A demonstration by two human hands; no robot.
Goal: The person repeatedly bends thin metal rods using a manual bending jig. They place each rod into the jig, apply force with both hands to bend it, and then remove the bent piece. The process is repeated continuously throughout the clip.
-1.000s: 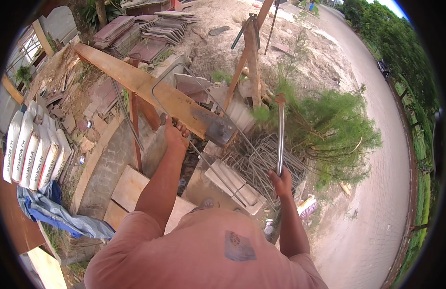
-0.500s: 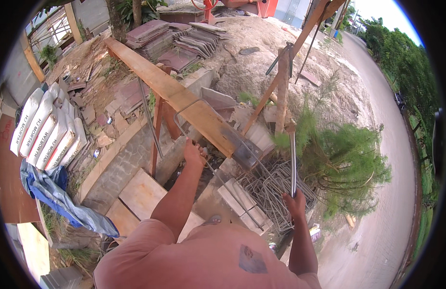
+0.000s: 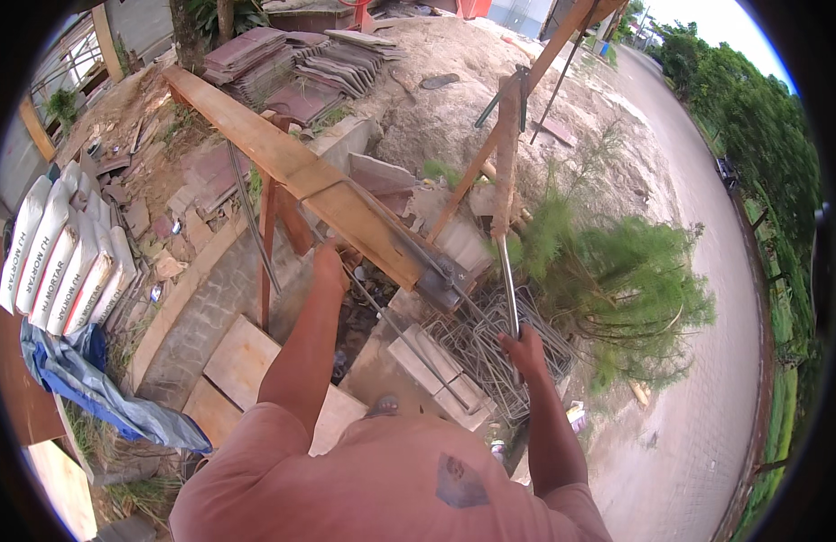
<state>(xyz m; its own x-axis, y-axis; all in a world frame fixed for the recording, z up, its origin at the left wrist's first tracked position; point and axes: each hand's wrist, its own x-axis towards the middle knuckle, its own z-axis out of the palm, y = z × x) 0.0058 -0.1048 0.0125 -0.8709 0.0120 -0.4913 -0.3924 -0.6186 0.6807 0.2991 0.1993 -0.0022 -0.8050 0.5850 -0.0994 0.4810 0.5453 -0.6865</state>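
Observation:
A long wooden plank (image 3: 283, 163) rests on a trestle and carries a metal bending jig (image 3: 445, 280) at its near end. My left hand (image 3: 329, 267) is closed on a thin steel rod (image 3: 386, 226) that lies along the plank and runs into the jig. The rod's bent free end (image 3: 251, 226) hangs down on the plank's left side. My right hand (image 3: 524, 348) grips the lower end of an upright steel lever pipe (image 3: 508, 271) just right of the jig. A pile of bent wire stirrups (image 3: 490, 339) lies below both hands.
White cement sacks (image 3: 61, 253) and a blue tarp (image 3: 84, 384) lie at the left. Flat boards (image 3: 242, 361) cover the ground at my feet. A sand heap (image 3: 454, 81), stacked roof tiles (image 3: 292, 59), leaning wooden posts (image 3: 504, 154) and a green bush (image 3: 617, 280) stand beyond, with a paved road (image 3: 707, 397) on the right.
The view has swung over the bench. Both hands have kept their holds. The rod's free end has swung from lying over the plank to hanging down at its left.

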